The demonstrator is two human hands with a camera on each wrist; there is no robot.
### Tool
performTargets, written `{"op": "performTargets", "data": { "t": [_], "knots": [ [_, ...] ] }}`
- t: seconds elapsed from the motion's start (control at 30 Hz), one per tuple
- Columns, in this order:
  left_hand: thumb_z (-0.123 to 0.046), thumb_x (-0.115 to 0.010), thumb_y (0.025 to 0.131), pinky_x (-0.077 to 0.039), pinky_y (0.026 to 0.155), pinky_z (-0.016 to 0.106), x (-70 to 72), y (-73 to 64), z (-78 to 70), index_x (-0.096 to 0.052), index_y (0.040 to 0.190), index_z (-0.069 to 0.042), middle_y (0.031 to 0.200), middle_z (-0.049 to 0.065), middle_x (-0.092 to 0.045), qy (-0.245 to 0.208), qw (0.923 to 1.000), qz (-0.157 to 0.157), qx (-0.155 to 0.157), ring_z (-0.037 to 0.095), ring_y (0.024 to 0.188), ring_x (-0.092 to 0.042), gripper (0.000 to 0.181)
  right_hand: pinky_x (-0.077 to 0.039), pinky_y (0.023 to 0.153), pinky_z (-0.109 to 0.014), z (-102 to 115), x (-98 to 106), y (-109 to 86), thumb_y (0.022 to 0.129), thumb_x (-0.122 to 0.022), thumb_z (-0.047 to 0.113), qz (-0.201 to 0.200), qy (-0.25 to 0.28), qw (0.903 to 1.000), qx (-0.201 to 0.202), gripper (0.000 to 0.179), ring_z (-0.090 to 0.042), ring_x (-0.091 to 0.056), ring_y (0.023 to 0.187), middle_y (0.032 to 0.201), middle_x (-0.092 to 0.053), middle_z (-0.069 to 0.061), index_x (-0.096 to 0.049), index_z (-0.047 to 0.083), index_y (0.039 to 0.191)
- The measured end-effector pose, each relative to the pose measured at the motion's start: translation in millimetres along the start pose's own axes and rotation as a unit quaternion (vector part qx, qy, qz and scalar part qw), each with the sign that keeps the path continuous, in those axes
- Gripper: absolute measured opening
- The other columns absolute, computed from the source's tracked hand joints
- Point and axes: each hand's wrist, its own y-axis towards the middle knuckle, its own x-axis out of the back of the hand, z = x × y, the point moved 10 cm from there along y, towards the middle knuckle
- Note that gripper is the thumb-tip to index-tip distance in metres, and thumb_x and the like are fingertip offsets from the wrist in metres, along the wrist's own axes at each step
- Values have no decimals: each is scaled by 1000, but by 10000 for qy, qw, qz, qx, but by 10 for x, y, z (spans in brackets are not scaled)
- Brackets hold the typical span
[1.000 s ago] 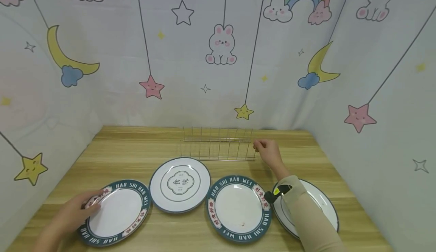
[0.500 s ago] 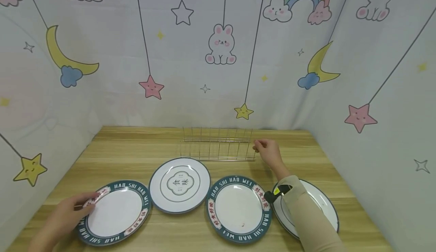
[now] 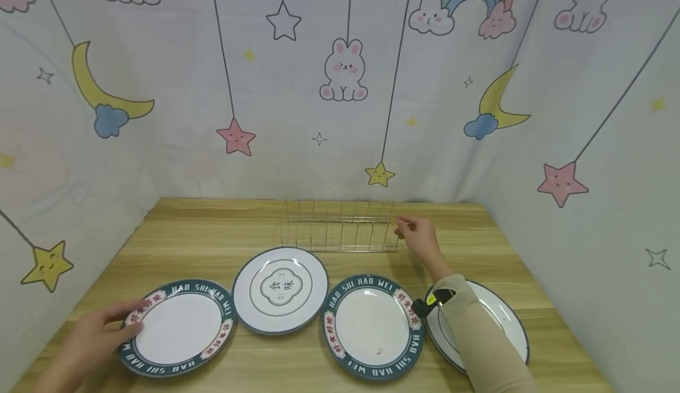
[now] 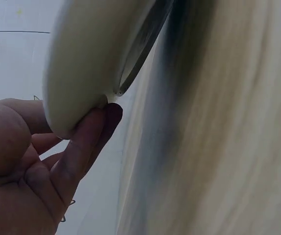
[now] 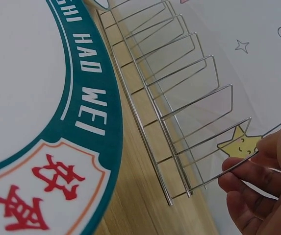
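At the left, my left hand (image 3: pixel 90 340) pinches the near-left rim of a plate (image 3: pixel 180 322) with a green lettered border, thumb above and fingers beneath. In the left wrist view, the pale underside of this plate (image 4: pixel 89 58) shows, raised off the tabletop on the held side. My right hand (image 3: pixel 419 236) pinches the right end wire of a wire dish rack (image 3: pixel 340 245) at the back. Seen from the right wrist, thumb and fingers (image 5: pixel 238 178) close on the last upright loop of the rack (image 5: pixel 194 142).
Between the left plate and the rack lies a white plate (image 3: pixel 281 310) with a thin dark rim. A second green-bordered plate (image 3: pixel 372 328) sits right of it. Under the right forearm is another white plate (image 3: pixel 507 322). A printed curtain (image 3: pixel 297 163) surrounds the wooden table (image 3: pixel 212 245).
My left hand has slid slightly left along the plate's rim, and the near edge of that plate has come up a little. The right hand stays on the rack's end wire.
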Motion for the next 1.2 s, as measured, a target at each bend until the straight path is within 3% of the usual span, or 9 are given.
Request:
{"op": "performTargets", "data": {
  "t": [0.1,0.23,0.5,0.6,0.73,0.83,0.93,1.03,1.2],
  "knots": [
    [-45,-70,75,-47,75,51,4,56,166,-50,128,-5,130,31,-38,-86,9994,-78,337,48,109,-38,69,-54,69,-31,7,-11,-24,94,-50,19,25,20,10000,-7,32,-26,-62,83,86,-66,-9,-57,5,121],
    [-49,-70,72,-51,69,46,1,112,309,-51,128,-7,131,33,-34,-140,9975,-96,691,49,107,-41,73,-54,70,-30,19,-23,-43,94,-50,18,53,58,9999,65,34,-27,-62,84,86,-66,-9,-54,5,124],
    [-45,-65,80,-51,76,46,17,84,270,-49,130,-5,136,33,-28,-770,9948,-206,639,48,118,-32,66,-54,72,-30,9,-1,-38,94,-50,21,10,54,10000,-14,34,-22,-62,83,88,-66,-7,-54,7,125],
    [-46,-63,81,-53,75,38,22,43,229,-45,132,-5,139,31,-25,-1159,9907,-252,669,44,121,-32,67,-54,74,-33,21,4,-35,94,-50,19,11,83,10000,30,33,-23,-62,83,89,-66,-9,-54,5,124],
    [-46,-62,82,-55,67,28,49,-21,175,-44,134,-9,139,28,-27,-1517,9846,-447,742,26,100,-54,66,-54,74,-34,26,1,-37,94,-50,18,21,55,10000,64,33,-24,-62,84,89,-66,-9,-55,4,124],
    [-46,-62,82,-55,65,27,76,-68,123,-43,134,-12,139,25,-27,-1753,9800,-602,722,4,82,-56,65,-54,73,-34,14,0,-39,94,-51,19,5,-7,10000,35,33,-25,-63,84,89,-66,-8,-56,5,123],
    [-44,-63,82,-54,64,24,113,-104,86,-42,134,-18,139,21,-28,-2006,9739,-823,670,-5,77,-54,61,-54,72,-33,15,-1,-42,94,-50,20,21,-38,10000,64,34,-25,-63,85,90,-66,-9,-55,4,124],
    [-42,-66,80,-54,63,21,153,-121,88,-45,131,-26,139,13,-30,-2360,9619,-1140,775,-10,74,-53,58,-54,74,-33,6,-1,-37,94,-50,20,26,-11,10000,33,34,-23,-62,85,90,-66,-8,-55,4,124],
    [-29,-73,76,-54,62,20,210,-138,47,-52,126,-26,136,-3,-39,-3525,9193,-1615,678,-9,73,-57,55,-53,75,-33,8,-4,-36,94,-51,20,48,2,10000,0,34,-22,-62,85,91,-67,-9,-54,4,124]
  ]
}}
